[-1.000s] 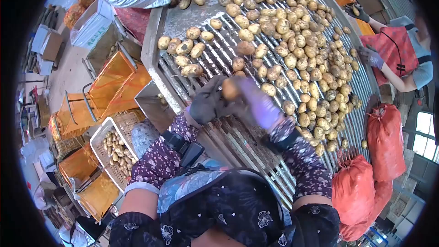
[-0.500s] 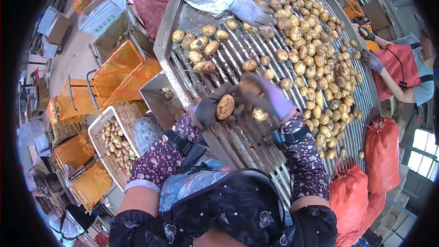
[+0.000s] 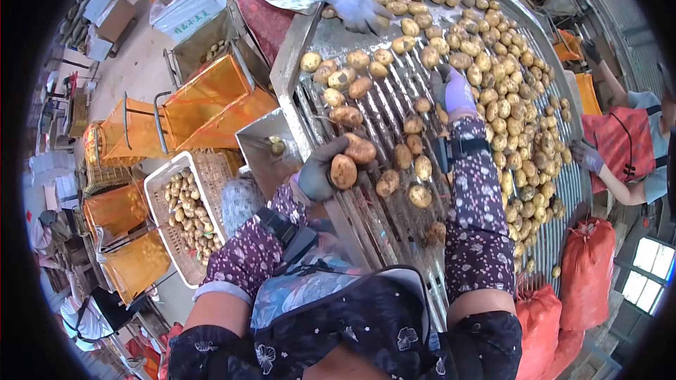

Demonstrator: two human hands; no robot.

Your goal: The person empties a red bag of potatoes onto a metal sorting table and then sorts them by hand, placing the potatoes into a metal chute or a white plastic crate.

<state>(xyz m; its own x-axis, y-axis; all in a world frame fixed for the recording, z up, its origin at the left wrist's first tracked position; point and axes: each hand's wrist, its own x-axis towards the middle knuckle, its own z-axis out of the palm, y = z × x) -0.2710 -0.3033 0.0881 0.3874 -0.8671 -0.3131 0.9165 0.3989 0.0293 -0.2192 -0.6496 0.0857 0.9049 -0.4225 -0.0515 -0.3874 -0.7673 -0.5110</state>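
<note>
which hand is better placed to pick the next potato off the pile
Right. The right hand reaches out over the pile of potatoes, while the left hand sits back at the near edge, its grip full with two potatoes.

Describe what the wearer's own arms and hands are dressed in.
The left hand wears a dark grey glove, the right hand a lilac one. Both forearms carry dark purple sleeve covers with small pale flowers, and a black strap wraps each wrist.
</note>
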